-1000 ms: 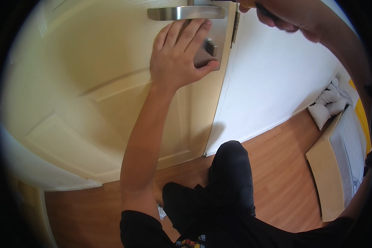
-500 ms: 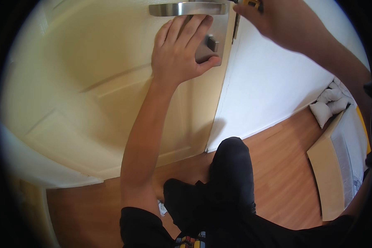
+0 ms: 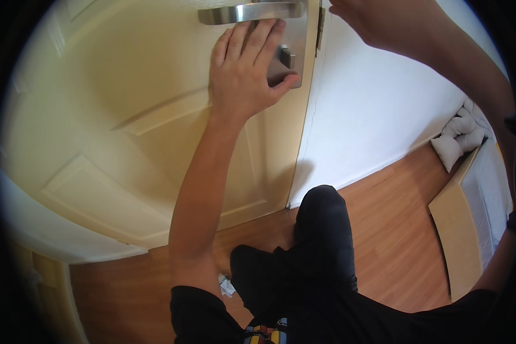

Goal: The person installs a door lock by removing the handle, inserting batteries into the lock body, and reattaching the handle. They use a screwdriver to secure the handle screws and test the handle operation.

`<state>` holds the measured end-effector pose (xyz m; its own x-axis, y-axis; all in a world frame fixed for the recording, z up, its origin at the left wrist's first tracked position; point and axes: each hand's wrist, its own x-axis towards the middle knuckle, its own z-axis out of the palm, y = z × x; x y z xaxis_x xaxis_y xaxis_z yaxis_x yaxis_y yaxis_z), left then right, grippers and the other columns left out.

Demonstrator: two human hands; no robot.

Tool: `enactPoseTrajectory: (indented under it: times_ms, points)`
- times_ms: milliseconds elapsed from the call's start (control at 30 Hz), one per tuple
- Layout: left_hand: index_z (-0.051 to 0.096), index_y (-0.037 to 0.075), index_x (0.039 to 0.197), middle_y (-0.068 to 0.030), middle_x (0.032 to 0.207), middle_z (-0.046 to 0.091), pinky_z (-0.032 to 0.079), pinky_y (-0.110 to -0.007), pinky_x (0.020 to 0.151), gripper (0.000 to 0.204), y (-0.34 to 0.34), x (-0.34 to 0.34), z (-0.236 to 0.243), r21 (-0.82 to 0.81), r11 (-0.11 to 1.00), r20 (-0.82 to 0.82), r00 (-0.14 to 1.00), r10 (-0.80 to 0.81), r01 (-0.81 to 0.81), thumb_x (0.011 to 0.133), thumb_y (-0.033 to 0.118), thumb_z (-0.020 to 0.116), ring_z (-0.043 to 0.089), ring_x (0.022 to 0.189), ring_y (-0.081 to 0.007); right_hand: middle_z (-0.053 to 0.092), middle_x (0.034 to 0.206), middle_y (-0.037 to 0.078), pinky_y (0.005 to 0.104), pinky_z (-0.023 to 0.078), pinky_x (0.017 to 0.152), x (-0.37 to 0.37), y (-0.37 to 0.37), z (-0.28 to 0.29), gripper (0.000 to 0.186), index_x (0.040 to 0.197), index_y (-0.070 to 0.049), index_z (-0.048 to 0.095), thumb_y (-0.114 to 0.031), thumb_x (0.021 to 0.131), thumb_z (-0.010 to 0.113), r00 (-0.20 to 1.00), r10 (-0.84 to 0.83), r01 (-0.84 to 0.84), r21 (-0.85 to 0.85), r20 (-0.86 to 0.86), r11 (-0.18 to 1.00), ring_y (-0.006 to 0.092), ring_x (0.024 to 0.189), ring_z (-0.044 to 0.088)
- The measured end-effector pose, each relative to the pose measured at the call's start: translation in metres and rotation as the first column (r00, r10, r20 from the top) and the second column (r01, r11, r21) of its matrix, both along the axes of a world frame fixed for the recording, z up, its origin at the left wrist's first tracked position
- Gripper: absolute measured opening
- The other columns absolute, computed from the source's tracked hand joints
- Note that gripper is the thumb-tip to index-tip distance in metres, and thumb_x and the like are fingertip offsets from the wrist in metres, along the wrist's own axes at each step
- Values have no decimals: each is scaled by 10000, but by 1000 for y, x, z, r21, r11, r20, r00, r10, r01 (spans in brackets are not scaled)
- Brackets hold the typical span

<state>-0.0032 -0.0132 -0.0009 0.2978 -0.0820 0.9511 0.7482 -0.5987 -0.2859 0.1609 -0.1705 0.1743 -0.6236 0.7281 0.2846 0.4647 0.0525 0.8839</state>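
My left hand point(image 3: 243, 77) lies flat with fingers spread against the metal lock plate point(image 3: 297, 80) on a cream door point(image 3: 166, 132). Its fingertips reach up just under the silver lever handle point(image 3: 249, 12), and the thumb rests along the plate's lower part. A small square thumb-turn point(image 3: 288, 57) juts from the plate beside the index finger. At the top edge, right of the door, is my right hand point(image 3: 378, 20), bent with its fingers mostly cut off by the frame. The yellow and black screwdriver it gripped a moment earlier is out of view now.
A white wall point(image 3: 361, 114) meets the door's right edge, where a metal strike plate point(image 3: 320, 28) shows. Grey cushions point(image 3: 458, 137) and a pale wooden box-like piece point(image 3: 456, 241) stand at right. Crumpled white scrap point(image 3: 226, 285) lies on the wooden floor point(image 3: 390, 241) near my bent knees.
My right hand has risen slightly, taking the screwdriver handle past the top edge. The view has shifted a little; my left hand stays on the plate.
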Motion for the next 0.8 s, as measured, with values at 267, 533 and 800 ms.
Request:
enactPoseTrajectory:
  times_ms: [267,533,800]
  points:
    - [721,151,812,46,923,687,503,-490,843,187,-65,18,53,194,977,180,982,51,-86,759,301,818,644,962,-240,658,687,106,362,528,501,-2,-10,-8,123,786,17,664,-94,829,694,990,-20,12,58,142,998,219,578,669]
    - [716,-24,1166,-211,1173,725,522,-424,948,319,-60,-3,137,-630,732,-155,882,-445,259,861,68,698,677,1044,-337,720,824,291,473,594,730,-17,-8,8,215,854,78,723,-118,858,633,691,-17,-72,-92,-723,993,418,775,730]
    - [784,-17,998,-239,911,746,558,-423,786,198,-86,-5,174,-519,841,-423,901,-96,-154,861,87,687,703,803,-385,728,838,299,471,602,765,-23,-17,9,288,871,89,747,-184,876,655,680,-51,-67,-132,-731,989,419,824,744]
